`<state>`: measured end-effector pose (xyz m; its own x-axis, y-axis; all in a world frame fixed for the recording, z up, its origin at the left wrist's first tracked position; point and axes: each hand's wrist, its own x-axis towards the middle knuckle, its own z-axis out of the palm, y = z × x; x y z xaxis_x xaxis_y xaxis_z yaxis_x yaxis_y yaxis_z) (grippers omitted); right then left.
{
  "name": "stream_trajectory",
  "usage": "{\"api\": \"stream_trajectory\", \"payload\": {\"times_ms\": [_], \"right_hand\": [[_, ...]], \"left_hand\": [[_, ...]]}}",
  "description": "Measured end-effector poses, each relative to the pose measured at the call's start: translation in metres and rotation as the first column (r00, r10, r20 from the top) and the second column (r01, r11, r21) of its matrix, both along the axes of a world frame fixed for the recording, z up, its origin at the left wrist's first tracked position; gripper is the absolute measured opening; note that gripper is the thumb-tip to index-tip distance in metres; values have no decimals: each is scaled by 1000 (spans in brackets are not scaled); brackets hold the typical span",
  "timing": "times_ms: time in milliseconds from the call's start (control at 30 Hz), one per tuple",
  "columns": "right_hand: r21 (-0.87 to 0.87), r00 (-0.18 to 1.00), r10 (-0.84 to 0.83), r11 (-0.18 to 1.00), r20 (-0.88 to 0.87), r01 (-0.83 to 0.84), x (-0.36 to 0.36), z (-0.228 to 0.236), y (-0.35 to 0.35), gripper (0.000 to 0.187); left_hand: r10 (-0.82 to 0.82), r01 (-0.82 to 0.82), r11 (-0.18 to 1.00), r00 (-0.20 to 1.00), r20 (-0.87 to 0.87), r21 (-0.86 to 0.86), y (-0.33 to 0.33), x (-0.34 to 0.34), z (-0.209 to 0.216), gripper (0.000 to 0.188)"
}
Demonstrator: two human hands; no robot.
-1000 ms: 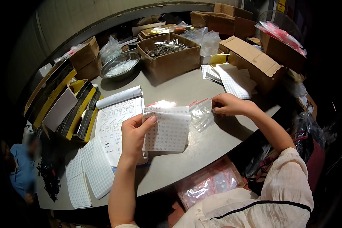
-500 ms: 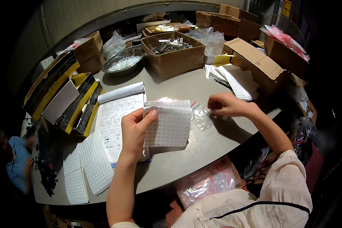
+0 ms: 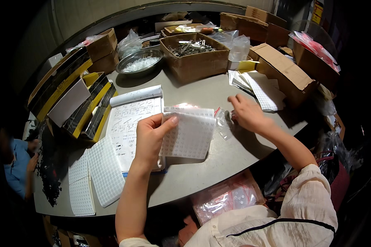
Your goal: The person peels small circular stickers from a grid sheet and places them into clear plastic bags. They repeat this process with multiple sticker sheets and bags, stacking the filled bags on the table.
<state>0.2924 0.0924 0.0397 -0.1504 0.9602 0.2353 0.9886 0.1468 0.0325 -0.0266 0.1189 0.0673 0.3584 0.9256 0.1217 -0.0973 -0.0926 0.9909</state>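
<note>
My left hand (image 3: 152,133) is closed on white sticker sheets (image 3: 188,138) printed with rows of small numbers. The thumb presses on the front sheet, and another sheet's edge shows behind it. A small clear zip bag (image 3: 224,124) with a red seal line lies right of the sheets. My right hand (image 3: 249,113) is just right of this bag, its thumb and fingers apart; the side toward the palm is partly hidden. Under and beyond my left hand is a clipboard pad (image 3: 130,109) with drawings and handwriting on its page.
More sticker sheets (image 3: 107,173) lie at the left and a stack (image 3: 264,92) at the right. Behind stand a metal bowl (image 3: 121,68) of clear pieces and a cardboard box (image 3: 196,66) of metal parts. A bin of bags (image 3: 224,195) is below the table edge. Another person (image 3: 18,164) is at left.
My right hand has lifted slightly, its fingers spreading away from the thumb beside the zip bag. The sheets in my left hand have tilted a little. The whole view has shifted slightly.
</note>
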Motion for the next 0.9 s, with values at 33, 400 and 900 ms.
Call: {"api": "stream_trajectory", "payload": {"times_ms": [33, 400, 900], "right_hand": [[36, 999, -9, 999, 37, 8, 11, 3, 4, 45], [211, 679, 534, 838, -503, -503, -51, 48, -13, 21], [314, 763, 586, 804, -274, -505, -88, 41, -1, 19]], "left_hand": [[-37, 37, 999, 999, -10, -18, 2, 0, -5, 23], [-198, 198, 980, 976, -87, -7, -7, 10, -11, 22], [-189, 191, 981, 980, -55, 28, -10, 14, -18, 20]]}}
